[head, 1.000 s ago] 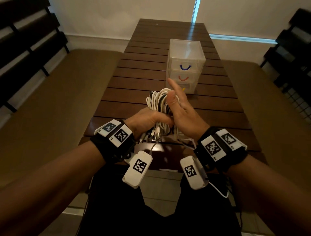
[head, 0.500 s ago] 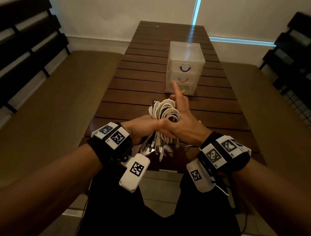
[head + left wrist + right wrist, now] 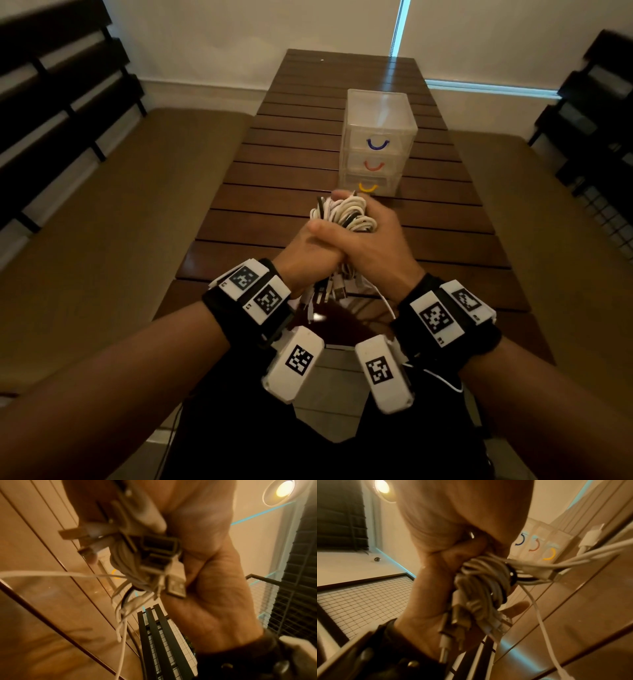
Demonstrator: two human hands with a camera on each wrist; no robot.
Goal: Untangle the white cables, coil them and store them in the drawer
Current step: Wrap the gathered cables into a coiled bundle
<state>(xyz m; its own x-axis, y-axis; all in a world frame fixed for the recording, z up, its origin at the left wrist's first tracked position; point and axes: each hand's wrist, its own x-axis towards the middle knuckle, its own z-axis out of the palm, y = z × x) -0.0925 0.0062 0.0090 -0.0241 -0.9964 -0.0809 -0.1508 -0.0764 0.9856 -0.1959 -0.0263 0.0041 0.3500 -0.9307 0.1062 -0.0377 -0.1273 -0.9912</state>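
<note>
White cables [image 3: 346, 214], gathered into one coiled bundle with at least one dark strand among them, are held between both hands above the near part of the counter [image 3: 274, 219]. The left hand [image 3: 301, 260] is curled round the lower part of the bundle, and the right hand [image 3: 373, 246] is wrapped over it from the other side, thumb laid across the left knuckles. Neither hand is free.

Progress is judged as follows. Coiling appears largely done: loops stand gathered above the fists. Tidying is not complete, since plug ends and loose tails hang below the grip. Storage is not begun: the clear drawer unit [image 3: 376, 137] stands beyond the hands, well apart, and all three drawers, marked by blue, red and yellow handles, appear closed.

Differences between views are noted. Only the head view shows both hands together and their separation from the drawer unit. In the left wrist view, the USB plugs [image 3: 159, 546] are seen clustered against the palm, blurred, with thin tails trailing below. In the right wrist view, turns are seen wound crosswise round the bundle's middle, and one long tail [image 3: 544, 632] runs out over the counter.
</note>
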